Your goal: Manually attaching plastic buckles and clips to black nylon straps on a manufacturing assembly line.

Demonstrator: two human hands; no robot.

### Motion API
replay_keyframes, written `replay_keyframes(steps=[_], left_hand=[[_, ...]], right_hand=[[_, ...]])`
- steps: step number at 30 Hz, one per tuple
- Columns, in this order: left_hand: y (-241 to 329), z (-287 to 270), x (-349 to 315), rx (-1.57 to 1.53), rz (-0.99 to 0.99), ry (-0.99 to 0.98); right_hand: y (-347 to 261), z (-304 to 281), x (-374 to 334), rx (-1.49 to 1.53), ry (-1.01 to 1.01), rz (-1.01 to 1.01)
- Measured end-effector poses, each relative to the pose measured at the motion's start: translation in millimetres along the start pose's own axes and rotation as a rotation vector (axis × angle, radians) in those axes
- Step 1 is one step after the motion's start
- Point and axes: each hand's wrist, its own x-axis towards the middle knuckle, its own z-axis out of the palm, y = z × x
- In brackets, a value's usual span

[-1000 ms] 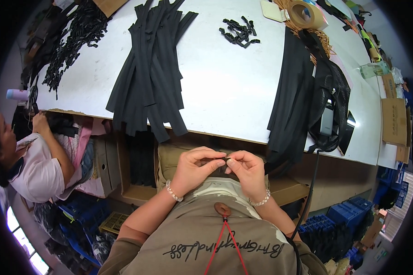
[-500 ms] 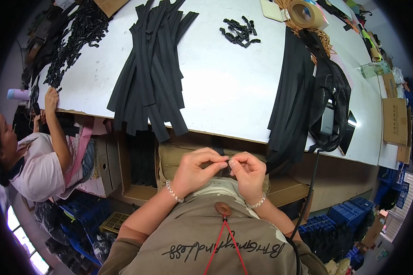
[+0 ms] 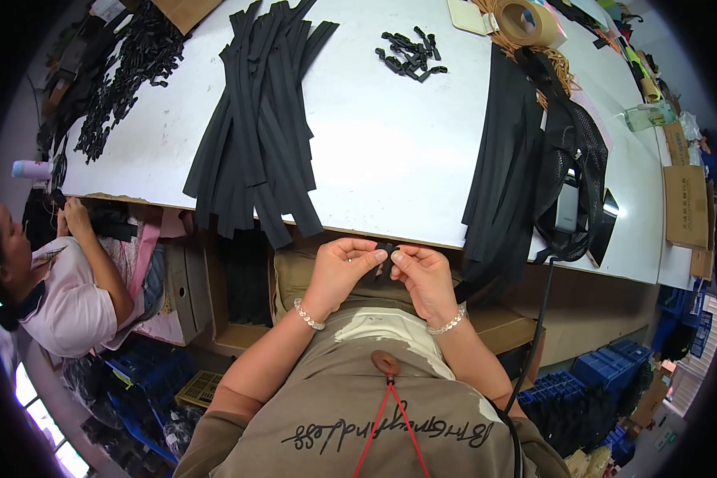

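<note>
In front of my belly, just below the table edge, my left hand and my right hand meet, thumbs against fingertips. Both pinch a black strip, of which only a short piece shows; the fingers cover much of it. Beyond them, a heap of long flat black strips lies on the table to the left, its ends hanging over the edge. Another bundle of black strips droops off the edge at right. Several small black zipper-pull-like pieces lie loose farther back.
The white table spans the far side. A black mesh bag, a phone and a tape roll are at right. A dark cord hangs there. A co-worker sits at left near piled black pieces.
My hands have moved slightly up toward the table edge, and more of the black strip shows between them. The co-worker's raised hand has come down from the piled pieces.
</note>
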Motion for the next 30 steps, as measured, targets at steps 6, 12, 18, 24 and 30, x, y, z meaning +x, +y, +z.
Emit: replay_keyframes(steps=[6,12,18,24,30], left_hand=[[-4,6,2,-0.092,-0.002,0.005],[-10,11,0,-0.239,-0.023,0.023],[-12,14,-2,-0.313,-0.017,0.032],[-16,15,-1,-0.380,-0.014,0.027],[-18,15,0,-0.423,-0.011,0.028]], right_hand=[[2,2,4,0.068,0.028,-0.028],[5,5,4,0.108,0.030,-0.050],[8,10,2,0.158,0.080,-0.067],[11,13,2,0.230,0.132,-0.065],[9,23,0,0.307,0.159,-0.056]])
